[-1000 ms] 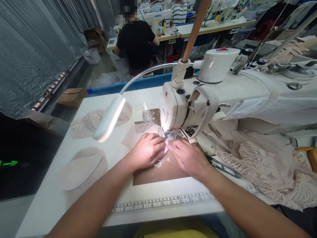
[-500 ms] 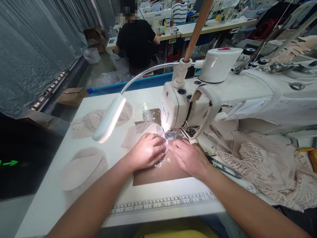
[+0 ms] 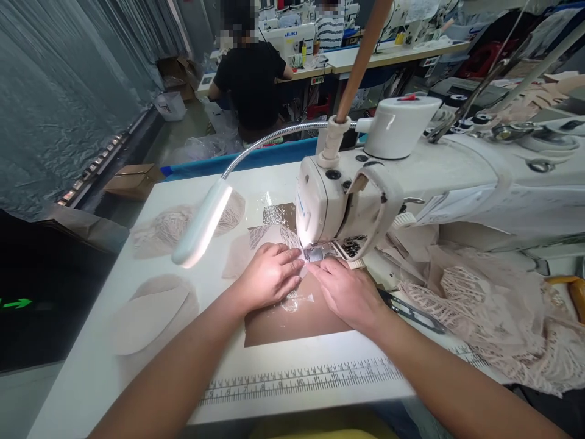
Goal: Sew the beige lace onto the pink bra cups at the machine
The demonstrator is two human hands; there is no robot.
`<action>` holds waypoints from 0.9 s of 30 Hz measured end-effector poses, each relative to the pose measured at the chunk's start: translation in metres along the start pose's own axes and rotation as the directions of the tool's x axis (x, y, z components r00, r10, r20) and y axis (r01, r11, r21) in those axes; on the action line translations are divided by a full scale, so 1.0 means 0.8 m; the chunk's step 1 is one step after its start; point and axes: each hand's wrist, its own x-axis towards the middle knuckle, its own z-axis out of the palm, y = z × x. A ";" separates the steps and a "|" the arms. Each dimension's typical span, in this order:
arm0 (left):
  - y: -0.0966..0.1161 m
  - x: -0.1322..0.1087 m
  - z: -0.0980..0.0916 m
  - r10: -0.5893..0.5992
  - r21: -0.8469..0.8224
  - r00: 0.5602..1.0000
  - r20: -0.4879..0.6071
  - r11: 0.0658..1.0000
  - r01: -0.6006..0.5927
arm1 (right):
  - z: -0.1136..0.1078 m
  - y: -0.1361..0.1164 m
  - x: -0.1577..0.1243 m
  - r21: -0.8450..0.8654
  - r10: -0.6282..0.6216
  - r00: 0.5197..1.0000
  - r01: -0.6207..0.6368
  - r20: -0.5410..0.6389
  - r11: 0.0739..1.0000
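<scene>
A white sewing machine head (image 3: 315,201) stands over the table, its presser foot (image 3: 313,251) lit from the left by a lamp. Just left of the foot, my left hand (image 3: 269,275) lies over sheer beige lace fabric (image 3: 270,236), its fingers flat and slightly bent. My right hand (image 3: 345,289) is close by on the front side of the foot, thumb and forefinger drawn together at the fabric's edge. Under both hands is a brown sheet (image 3: 292,323) with shiny clear tape on it. The fabric directly beneath my fingers is hidden.
Sheer cut pieces (image 3: 153,320) and lace cups (image 3: 169,228) lie on the left. The lamp (image 3: 203,225) hangs above the table. Dark scissors (image 3: 414,311) and a lace heap (image 3: 484,305) are to the right. A printed ruler (image 3: 301,381) runs along the front. A person (image 3: 251,79) sits beyond.
Both hands stay by the presser foot, with only slight shifts of the fingers. The lace beside my left hand has moved a little; the whole view has tilted slightly.
</scene>
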 end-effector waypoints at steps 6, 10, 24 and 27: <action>-0.011 0.000 0.007 -0.088 0.042 0.995 -0.048 0.995 0.090 | 0.004 0.004 0.000 0.053 0.005 1.000 -0.004 -0.028 0.999; -0.017 0.000 0.010 -0.175 0.063 0.980 -0.098 0.981 0.181 | 0.008 0.008 -0.002 0.092 -0.014 1.000 0.016 -0.021 0.996; -0.037 -0.008 0.007 -0.465 0.026 0.874 -0.142 0.881 0.473 | 0.018 0.018 -0.005 0.038 -0.102 0.992 0.105 -0.076 0.994; -0.044 -0.012 -0.001 -0.505 0.006 0.853 -0.129 0.860 0.510 | 0.015 0.017 -0.004 0.042 -0.102 0.993 0.105 -0.055 0.994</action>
